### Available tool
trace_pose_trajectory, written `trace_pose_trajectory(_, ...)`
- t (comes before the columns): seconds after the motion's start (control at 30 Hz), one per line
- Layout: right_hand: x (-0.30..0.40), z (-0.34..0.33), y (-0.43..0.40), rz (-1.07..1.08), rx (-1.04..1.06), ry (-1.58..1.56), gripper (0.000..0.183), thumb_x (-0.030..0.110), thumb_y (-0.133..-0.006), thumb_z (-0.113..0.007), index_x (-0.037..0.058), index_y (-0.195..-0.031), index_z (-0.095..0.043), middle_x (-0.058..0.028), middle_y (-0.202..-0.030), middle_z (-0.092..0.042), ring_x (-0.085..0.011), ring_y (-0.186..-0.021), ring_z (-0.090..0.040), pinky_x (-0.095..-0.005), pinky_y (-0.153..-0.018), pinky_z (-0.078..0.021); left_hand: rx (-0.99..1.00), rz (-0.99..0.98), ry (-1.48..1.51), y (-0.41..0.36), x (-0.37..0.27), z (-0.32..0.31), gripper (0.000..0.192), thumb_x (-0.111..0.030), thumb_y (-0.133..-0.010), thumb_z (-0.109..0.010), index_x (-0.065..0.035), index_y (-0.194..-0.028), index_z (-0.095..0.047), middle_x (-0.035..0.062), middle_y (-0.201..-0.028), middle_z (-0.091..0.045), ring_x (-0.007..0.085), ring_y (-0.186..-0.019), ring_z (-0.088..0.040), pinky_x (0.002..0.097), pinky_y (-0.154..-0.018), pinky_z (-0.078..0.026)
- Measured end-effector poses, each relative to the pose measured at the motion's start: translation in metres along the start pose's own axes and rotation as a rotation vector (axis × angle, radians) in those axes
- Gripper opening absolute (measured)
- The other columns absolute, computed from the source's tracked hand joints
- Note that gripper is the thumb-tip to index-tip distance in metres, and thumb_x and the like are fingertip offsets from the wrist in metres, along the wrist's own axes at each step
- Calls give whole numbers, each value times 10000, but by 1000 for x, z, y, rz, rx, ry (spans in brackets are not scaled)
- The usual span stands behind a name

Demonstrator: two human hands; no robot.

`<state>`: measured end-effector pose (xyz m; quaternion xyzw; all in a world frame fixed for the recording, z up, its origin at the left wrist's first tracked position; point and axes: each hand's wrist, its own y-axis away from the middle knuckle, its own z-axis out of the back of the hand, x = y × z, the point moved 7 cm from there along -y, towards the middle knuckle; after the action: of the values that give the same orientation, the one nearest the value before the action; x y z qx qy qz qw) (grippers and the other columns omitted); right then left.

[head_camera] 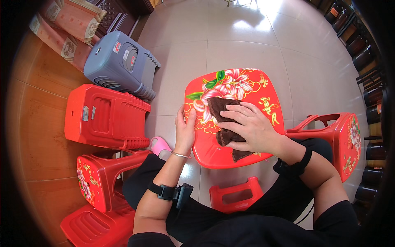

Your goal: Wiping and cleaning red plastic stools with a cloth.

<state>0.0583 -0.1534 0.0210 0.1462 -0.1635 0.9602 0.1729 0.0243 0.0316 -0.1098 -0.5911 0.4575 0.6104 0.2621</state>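
Observation:
Before me is a red plastic stool (203, 154), its glossy seat printed with pink lilies, green leaves and gold writing. My left hand (186, 129) grips the seat's left edge, thumb on top and the other fingers partly hidden at the side. Spread over a dark brown cloth (222, 106), my right hand (251, 126) presses it flat against the middle of the seat. Folds of the cloth stick out beyond the fingertips and below the thumb. The stool's legs are hidden under the seat.
At left stand stacked grey plastic stools (123, 61) and stacked red stools (105, 117). More red printed stools lie at lower left (89, 182) and right (350, 148). Dark jars (361, 49) line the right side. Beneath is a tiled floor (243, 55).

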Motion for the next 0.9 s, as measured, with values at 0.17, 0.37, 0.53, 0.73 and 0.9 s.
trace_pose_trajectory(0.17,0,0,0,1,-1,2,500,346,-689,-721,146,-1131,-599,-59,-1215,-515,-248,-1201,-439,-460,-1024,-312,3,4,-5,0,1,-1,602,-371,-907,-542,-13,-1346,-336,180,-1308,-333,254,-1218,-391,338,-999,-348)
trace_pose_trajectory(0.37,1,1,-1,3,-14,-8,501,343,-681,-730,145,-1123,-602,-59,-1201,-520,-251,-1200,-440,-464,-1020,-318,0,3,-18,1,-2,0,603,-373,-909,-539,-14,-1347,-335,184,-1310,-331,260,-1223,-386,341,-1005,-342)
trace_pose_trajectory(0.53,1,1,-1,4,-11,-10,500,340,-680,-732,144,-1121,-602,-59,-1202,-520,-251,-1200,-440,-463,-1017,-319,-2,-1,-3,1,-1,0,600,-366,-910,-539,-10,-1347,-334,178,-1307,-333,252,-1214,-395,337,-999,-350)
trace_pose_trajectory(0.73,1,1,0,5,-8,-15,499,334,-682,-731,142,-1124,-599,-60,-1214,-517,-249,-1201,-440,-460,-1017,-318,-1,-3,6,2,-2,-1,591,-357,-913,-539,-2,-1340,-338,174,-1302,-336,244,-1201,-408,333,-987,-363)
trace_pose_trajectory(0.9,1,1,0,3,-4,-18,502,332,-682,-729,142,-1128,-597,-61,-1222,-513,-247,-1200,-440,-457,-1019,-315,8,-2,20,2,-3,-2,588,-359,-912,-540,-6,-1339,-342,174,-1301,-340,244,-1203,-407,333,-987,-364)
